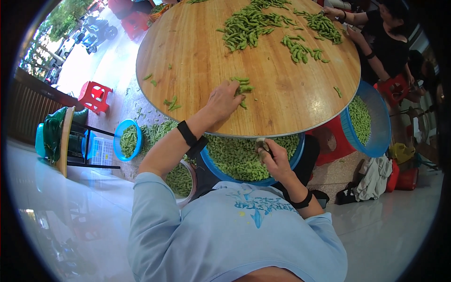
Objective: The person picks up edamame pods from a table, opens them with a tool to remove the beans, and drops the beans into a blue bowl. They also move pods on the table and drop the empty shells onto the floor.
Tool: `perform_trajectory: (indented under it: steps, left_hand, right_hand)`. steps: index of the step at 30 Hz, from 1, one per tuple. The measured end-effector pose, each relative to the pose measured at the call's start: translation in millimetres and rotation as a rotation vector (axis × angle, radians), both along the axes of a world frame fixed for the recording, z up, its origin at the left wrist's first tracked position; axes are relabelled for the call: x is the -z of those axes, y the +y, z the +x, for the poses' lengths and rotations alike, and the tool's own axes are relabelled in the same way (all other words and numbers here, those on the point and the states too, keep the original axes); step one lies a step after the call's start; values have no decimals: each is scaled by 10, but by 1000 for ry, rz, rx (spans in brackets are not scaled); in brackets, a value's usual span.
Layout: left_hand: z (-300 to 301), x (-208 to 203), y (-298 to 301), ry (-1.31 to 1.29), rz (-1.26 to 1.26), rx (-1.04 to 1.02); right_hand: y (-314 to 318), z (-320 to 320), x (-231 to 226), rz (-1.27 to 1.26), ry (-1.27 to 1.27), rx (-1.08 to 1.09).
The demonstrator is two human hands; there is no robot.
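Near the front of a round wooden table [188,61], my left hand [224,100] curls its fingers round a few green edamame pods [244,88]. My right hand [278,163] is lower, just off the table's edge and over a blue basin [206,162] full of green pods or beans. It is closed on a small dark tool [268,151] with a pale tip, whose kind I cannot make out. Farther off on the tabletop lies a big heap of edamame pods [244,29].
A person [392,44] in black works at smaller pod piles [324,28] on the right. Under the table's right edge stands another blue basin [371,141] of green beans. To the left are a small blue basin [128,157], pods on the floor [155,134] and a red stool [95,97].
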State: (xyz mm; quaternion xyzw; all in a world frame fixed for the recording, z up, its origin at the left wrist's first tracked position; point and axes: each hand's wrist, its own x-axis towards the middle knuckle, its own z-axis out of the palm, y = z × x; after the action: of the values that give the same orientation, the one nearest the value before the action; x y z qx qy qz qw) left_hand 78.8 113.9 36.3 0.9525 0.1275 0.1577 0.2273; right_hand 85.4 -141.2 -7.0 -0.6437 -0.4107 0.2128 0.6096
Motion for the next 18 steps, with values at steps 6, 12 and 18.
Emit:
perform_trajectory:
  steps: [6, 12, 18]
  left_hand:
    - [-169, 13, 145, -25, -381, -159]
    - [-322, 13, 73, 5, -1000, -18]
    - [-574, -138, -477, 65, -946, 75]
  right_hand:
    - [46, 33, -158, 99, 527, -48]
    - [244, 58, -236, 201, 728, -50]
    - [311, 49, -268, 260, 939, -112]
